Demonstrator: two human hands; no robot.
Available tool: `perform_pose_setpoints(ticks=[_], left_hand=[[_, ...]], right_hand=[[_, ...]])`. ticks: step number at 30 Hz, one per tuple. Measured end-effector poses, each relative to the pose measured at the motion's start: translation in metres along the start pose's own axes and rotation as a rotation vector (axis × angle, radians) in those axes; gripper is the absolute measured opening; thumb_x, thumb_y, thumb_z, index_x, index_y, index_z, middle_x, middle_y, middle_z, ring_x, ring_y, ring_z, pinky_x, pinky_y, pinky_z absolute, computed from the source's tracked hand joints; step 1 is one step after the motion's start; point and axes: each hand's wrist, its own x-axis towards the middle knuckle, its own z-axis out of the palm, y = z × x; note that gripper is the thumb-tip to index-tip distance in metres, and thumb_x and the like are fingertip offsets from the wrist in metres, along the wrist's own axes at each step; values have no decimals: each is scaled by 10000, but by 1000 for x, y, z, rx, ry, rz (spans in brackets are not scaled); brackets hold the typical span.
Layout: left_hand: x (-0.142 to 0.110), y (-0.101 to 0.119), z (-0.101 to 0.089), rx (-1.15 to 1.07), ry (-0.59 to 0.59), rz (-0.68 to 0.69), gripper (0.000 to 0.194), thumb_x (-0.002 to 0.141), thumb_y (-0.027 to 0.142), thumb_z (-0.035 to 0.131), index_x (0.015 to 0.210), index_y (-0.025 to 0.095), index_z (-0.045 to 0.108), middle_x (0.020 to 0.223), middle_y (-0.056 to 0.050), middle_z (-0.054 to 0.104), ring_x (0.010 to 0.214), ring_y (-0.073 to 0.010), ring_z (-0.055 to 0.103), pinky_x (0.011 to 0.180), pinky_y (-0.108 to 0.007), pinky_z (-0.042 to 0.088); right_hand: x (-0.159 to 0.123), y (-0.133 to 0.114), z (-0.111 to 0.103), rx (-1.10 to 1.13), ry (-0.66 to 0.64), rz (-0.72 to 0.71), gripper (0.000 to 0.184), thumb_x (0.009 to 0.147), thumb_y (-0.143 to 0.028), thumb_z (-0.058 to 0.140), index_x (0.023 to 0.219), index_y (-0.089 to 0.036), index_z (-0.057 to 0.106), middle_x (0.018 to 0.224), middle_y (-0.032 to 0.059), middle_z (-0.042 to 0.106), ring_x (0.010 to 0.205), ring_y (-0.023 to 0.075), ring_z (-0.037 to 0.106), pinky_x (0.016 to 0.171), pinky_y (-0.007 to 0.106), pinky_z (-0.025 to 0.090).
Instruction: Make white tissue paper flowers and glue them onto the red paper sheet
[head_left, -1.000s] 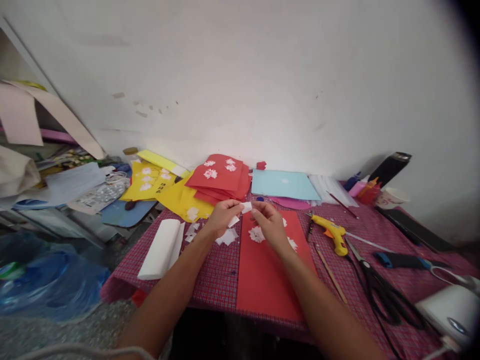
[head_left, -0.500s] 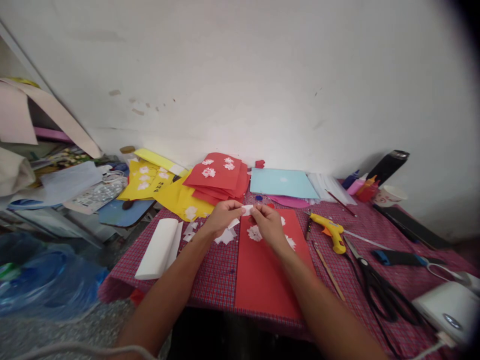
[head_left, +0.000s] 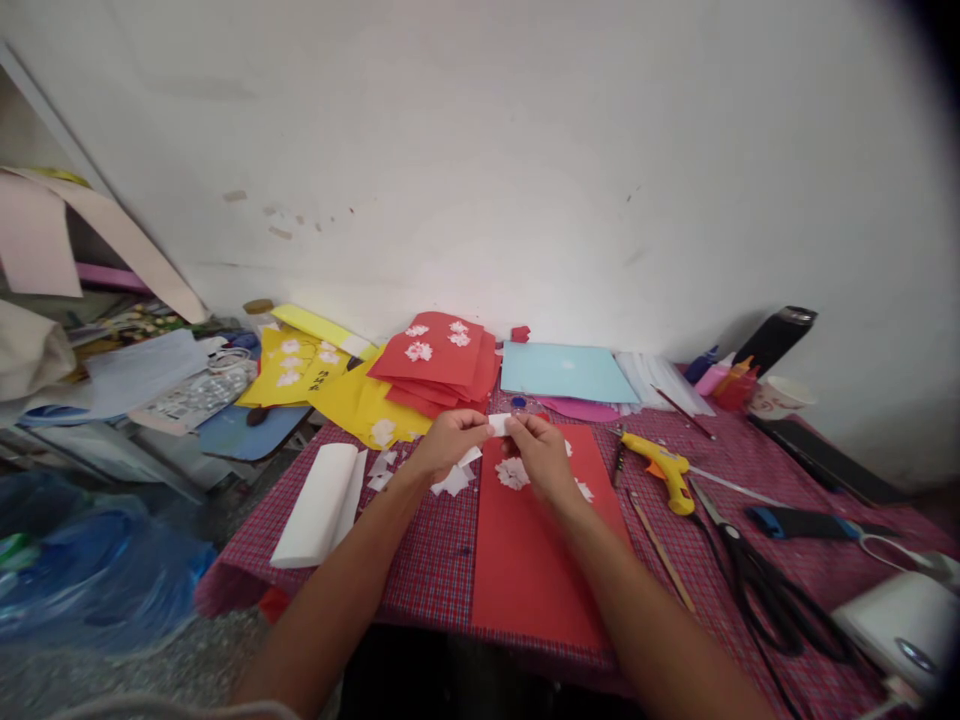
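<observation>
Center of frame: a small white paper piece (head_left: 499,426) stretched between my two hands, just above the far edge of the red sheet (head_left: 536,575). My left hand (head_left: 455,443) pinches its left end, thumb against fingers; my right hand (head_left: 541,450) pinches the right end. Grip light, both sides engaged. Another white strip (head_left: 470,457) shows just below my left fingers; cannot tell whether I hold it too. Progress, as I judge it: partway. Ruffled white blossom (head_left: 513,474) sits on the sheet left of my right wrist; bits of others show beyond that hand and to its right, partly hidden, so no sure count. Lower part of the sheet, toward the bottom of the frame, is plain red. The piece in my fingers looks flat and unshaped, so its forming seems mostly left to do. Stock remains: loose white pieces (head_left: 453,481) left of the sheet, folded white paper (head_left: 318,505) farther left. For comparison, the stack of red sheets (head_left: 463,374) above center carries several pink-white blossoms on its top sheet and looks further along. Right of center, the yellow glue gun (head_left: 677,492) and black scissors (head_left: 757,590) lie on the checked cloth (head_left: 431,575), neither in hand.
</observation>
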Motion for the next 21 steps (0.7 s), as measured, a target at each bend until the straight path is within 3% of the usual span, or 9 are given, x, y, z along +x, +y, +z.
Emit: perform_pose_setpoints(ticks=[9,21], left_hand=[[-1,1,1,4,7,6,283,719,400,728,728,136,627,602,44,503,514,-65,381,501,-214,269],[-1,0,0,49,0,20,351,751,464,689,661,145,575,575,40,480,497,-69,364,484,-222,244]], right_hand=[[-2,-3,1,145,-50,68,264,774,-434,701,737,-184,625,573,-20,593,509,129,523,514,253,414],[-3,-8,3,95,-42,93,340,789,-502,666,694,-179,616,537,-7,595,477,129,522,476,244,398]])
